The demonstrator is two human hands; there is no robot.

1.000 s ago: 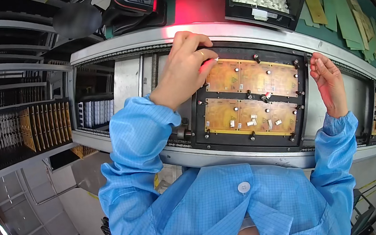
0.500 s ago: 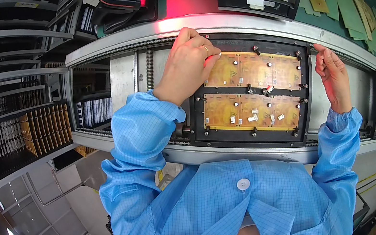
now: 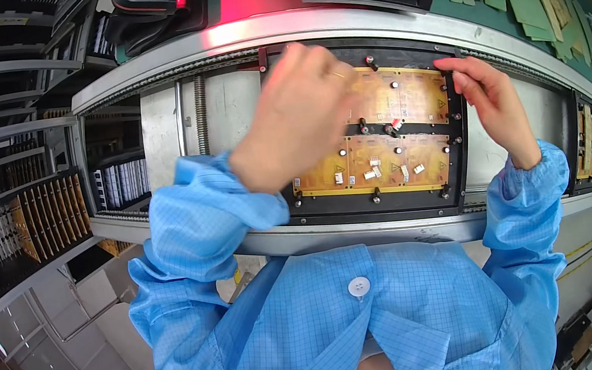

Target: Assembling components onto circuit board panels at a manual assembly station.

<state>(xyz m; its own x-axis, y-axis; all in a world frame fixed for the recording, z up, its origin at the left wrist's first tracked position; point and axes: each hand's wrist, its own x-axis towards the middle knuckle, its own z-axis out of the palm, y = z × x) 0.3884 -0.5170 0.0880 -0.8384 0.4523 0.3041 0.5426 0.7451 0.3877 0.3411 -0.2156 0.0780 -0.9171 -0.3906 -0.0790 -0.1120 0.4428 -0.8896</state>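
Now the left hand (image 3: 298, 119), blurred and loosely curled, hovers over the left part of the black fixture (image 3: 383, 202) holding two yellow circuit boards (image 3: 385, 164) on the conveyor; earlier it pressed the far-left corner. The right hand (image 3: 495, 105), fingers together, has shifted onto the fixture's right edge.

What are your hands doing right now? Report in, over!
Left hand blurred over the black carrier tray, grip unclear. Right hand open, fingertips at tray's upper right corner. Two yellow circuit boards seated inside. Nothing in the way.

Black pegs (image 3: 364, 127) across 2 boards (image 3: 378, 169); bare conveyor (image 3: 224, 111) leftward.
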